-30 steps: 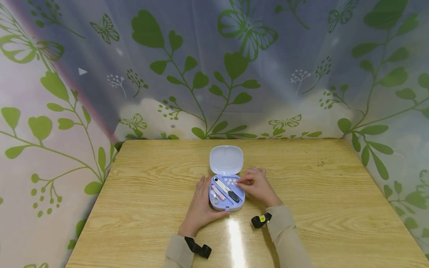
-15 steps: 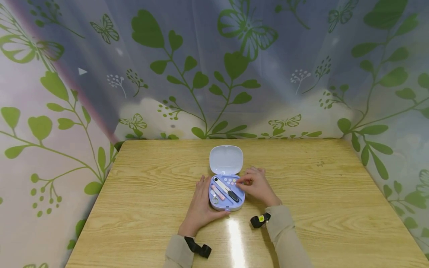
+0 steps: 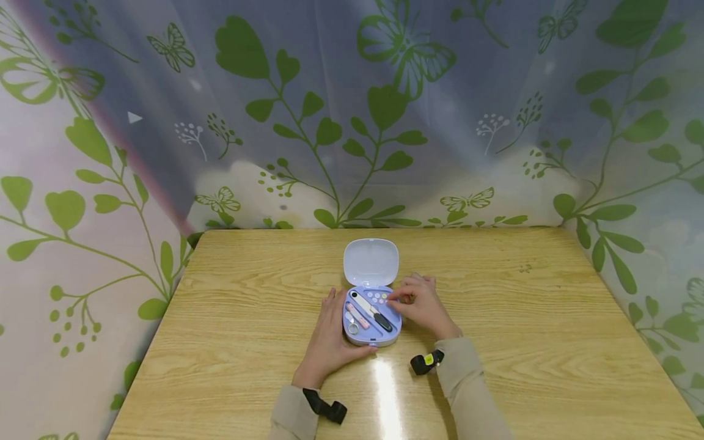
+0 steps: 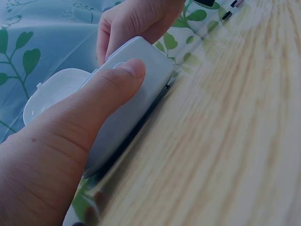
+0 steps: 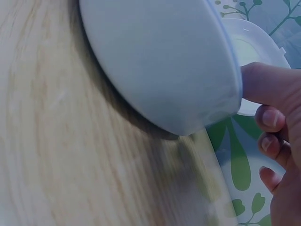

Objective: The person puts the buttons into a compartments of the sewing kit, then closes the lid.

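A lilac sewing box (image 3: 374, 337) stands on the table, its pale lid (image 3: 371, 261) tipped back. My left hand (image 3: 328, 345) holds it, fingers along the left side and thumb across the front wall. Small pale buttons (image 3: 376, 300) lie in the upper right compartment. There, my right hand (image 3: 423, 307) has thumb and forefinger together right at the buttons; the box wall hides the fingertips in the right wrist view, and I cannot tell if a button is between them. White-and-black thread snips (image 3: 371, 311) lie diagonally. Beside them are a pink patterned stick (image 3: 359, 316) and a silver ring-like thimble (image 3: 353, 328).
The wooden table (image 3: 247, 330) extends around the box on all sides. Behind it hangs a curtain (image 3: 308, 79) with green leaves and butterflies. Black wrist cameras are strapped over both beige sleeves (image 3: 467, 366).
Very little differs. My right hand shifts slightly left from the first frame and stays at the buttons. The left hand and the box have kept their places.
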Tool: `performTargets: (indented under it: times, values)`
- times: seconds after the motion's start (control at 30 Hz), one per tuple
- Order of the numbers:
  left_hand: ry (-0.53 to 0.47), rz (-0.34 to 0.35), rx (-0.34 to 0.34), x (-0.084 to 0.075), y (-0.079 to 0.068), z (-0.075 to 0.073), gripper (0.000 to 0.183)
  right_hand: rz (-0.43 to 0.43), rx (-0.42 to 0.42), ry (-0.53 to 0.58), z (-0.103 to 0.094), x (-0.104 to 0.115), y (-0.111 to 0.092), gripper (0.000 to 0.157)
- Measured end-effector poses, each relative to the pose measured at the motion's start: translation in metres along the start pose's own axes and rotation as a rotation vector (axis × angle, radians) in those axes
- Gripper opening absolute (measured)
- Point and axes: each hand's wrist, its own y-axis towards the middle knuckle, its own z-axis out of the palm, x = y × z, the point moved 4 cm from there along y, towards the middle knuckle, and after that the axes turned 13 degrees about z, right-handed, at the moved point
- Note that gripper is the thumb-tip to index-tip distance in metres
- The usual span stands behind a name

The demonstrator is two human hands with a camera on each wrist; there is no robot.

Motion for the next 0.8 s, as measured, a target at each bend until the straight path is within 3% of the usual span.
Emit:
performTargets:
  times: [0.47,0.8]
  values:
    - [-0.009,-0.003,-0.012,0.001,-0.001,0.001,0.128,0.014,-0.027,0.01,-0.014,0.008,-0.003,0.01]
    - [-0.018,-0.009,-0.008,0.002,0.0,0.001,0.128,-0.018,-0.079,0.055,-0.032,0.005,-0.016,0.015]
